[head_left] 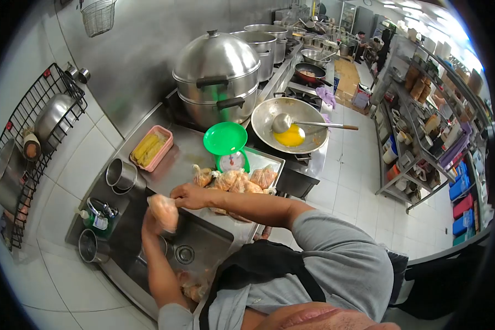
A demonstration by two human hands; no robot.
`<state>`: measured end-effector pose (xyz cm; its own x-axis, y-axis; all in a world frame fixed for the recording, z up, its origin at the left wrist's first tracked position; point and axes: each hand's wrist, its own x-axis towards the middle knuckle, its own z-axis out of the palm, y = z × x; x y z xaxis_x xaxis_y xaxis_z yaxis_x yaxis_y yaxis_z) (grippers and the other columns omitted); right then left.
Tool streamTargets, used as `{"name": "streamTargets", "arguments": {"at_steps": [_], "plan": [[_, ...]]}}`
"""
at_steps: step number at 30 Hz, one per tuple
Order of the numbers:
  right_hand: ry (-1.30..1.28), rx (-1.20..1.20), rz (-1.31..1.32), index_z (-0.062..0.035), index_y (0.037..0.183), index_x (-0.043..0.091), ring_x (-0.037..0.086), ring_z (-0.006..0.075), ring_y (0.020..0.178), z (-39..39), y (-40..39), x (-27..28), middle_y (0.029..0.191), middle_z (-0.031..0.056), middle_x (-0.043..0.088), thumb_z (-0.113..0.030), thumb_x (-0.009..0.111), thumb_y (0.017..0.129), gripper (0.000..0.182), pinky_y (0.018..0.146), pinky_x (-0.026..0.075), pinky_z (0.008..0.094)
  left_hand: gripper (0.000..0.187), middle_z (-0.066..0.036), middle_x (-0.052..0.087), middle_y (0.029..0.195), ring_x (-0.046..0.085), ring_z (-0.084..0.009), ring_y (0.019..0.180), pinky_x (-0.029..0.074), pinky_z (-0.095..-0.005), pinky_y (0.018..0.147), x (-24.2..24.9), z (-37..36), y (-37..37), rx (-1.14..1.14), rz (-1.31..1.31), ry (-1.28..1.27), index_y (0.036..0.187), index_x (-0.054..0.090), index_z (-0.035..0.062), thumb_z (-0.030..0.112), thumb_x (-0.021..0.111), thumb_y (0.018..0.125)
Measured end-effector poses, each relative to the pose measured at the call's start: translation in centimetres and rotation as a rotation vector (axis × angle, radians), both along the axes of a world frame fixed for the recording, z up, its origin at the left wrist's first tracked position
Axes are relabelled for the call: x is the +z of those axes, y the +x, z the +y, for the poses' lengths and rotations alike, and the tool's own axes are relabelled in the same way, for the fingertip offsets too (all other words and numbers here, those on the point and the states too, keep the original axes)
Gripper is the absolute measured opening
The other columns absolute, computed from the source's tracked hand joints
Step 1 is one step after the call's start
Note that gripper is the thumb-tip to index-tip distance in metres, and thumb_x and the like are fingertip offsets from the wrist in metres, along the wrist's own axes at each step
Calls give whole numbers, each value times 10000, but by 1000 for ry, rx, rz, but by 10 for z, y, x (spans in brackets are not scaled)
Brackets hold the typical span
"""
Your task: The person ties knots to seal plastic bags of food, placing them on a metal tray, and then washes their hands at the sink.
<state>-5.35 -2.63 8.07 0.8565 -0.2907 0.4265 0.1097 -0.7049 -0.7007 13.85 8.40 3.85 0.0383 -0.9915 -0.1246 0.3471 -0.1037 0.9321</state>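
A clear plastic bag of orange-pink food (164, 213), blurred by motion, is held over the sink's edge. My left hand (149, 220) is wrapped round it, partly hidden behind the bag. Right beside the bag's upper edge is my right hand (188, 196), its fingers closed; what they pinch is too small to tell. Several similar bags (239, 181) lie on the steel counter (184, 159) by my right forearm. Behind them stands a scale (232, 161) with a green pan (225, 138).
The sink (203, 236) holds more bagged food (192, 289) near me. A pink tray of yellow food (152, 147) and metal pots (122, 175) stand left. A large steamer (217, 77) and a wok (264, 118) with yellow liquid and a ladle are beyond. Shelves (418, 126) stand right.
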Motion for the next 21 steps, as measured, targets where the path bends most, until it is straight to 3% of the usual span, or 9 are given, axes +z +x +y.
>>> {"name": "streamTargets", "arguments": {"at_steps": [1, 2, 6, 8, 11, 13, 14, 17, 21], "plan": [[-74, 4, -5, 1, 781, 619, 583, 346, 735, -5, -5, 2, 798, 178, 611, -215, 554, 763, 226, 679, 481, 369, 157, -57, 622, 789, 630, -176, 702, 517, -282, 632, 19, -12, 2, -48, 102, 78, 882, 597, -8, 130, 619, 811], [-123, -55, 97, -5, 780, 628, 590, 354, 730, -8, -9, 1, 785, 180, 617, -224, 562, 756, 230, 679, 484, 378, 136, -71, 591, 741, 544, -144, 594, 453, -276, 523, 35, -25, -8, -53, -383, 74, 891, 607, 2, 101, 587, 798], [-136, -324, 422, 0, 757, 644, 621, 369, 696, -21, 3, -43, 726, 201, 630, -269, 576, 753, 277, 668, 493, 424, 147, -56, 585, 647, 509, -110, 498, 355, -253, 374, 28, -60, -50, -16, -805, 287, 834, 608, 2, 143, 614, 792], [-25, -536, 564, 0, 769, 635, 635, 336, 719, -22, 3, -47, 737, 184, 641, -263, 556, 773, 275, 646, 489, 418, 125, -45, 554, 617, 495, -105, 482, 387, -255, 373, 4, -63, -69, 191, -645, 251, 814, 590, -16, 109, 589, 796], [1402, 18, 669, -23, 809, 614, 640, 269, 766, -79, 15, -123, 769, 138, 645, -211, 514, 794, 213, 634, 467, 383, 149, -78, 586, 706, 545, -114, 553, 447, -267, 453, -32, -54, -79, 286, -378, 137, 879, 600, -20, 117, 552, 847], [1546, -79, 680, -48, 825, 597, 630, 240, 780, -71, 6, -108, 786, 115, 637, -172, 508, 778, 159, 642, 446, 363, 195, -96, 603, 753, 573, -150, 597, 478, -286, 523, -45, -45, -94, 341, -385, 51, 902, 599, -17, 160, 519, 883], [1617, -130, 684, -61, 834, 588, 625, 226, 786, -66, 2, -100, 795, 103, 633, -152, 506, 770, 139, 646, 436, 353, 184, -112, 606, 767, 587, -176, 637, 485, -304, 555, -52, -42, -96, 387, -582, -120, 914, 594, -23, 137, 508, 886], [1510, -222, 793, -53, 800, 595, 625, 224, 746, -76, 13, -114, 766, 118, 634, -133, 503, 768, 126, 633, 437, 369, 159, -173, 607, 828, 603, -316, 766, 486, -372, 700, -51, -34, -108, 450, -1018, -525, 931, 590, -38, 71, 486, 878], [1061, -372, 997, -51, 802, 636, 634, 230, 691, -80, 37, -135, 745, 111, 642, -167, 482, 812, 193, 590, 459, 404, 121, -179, 605, 850, 594, -334, 794, 473, -388, 732, -50, -24, -104, 362, -965, -347, 908, 594, -32, 39, 543, 824]]}}
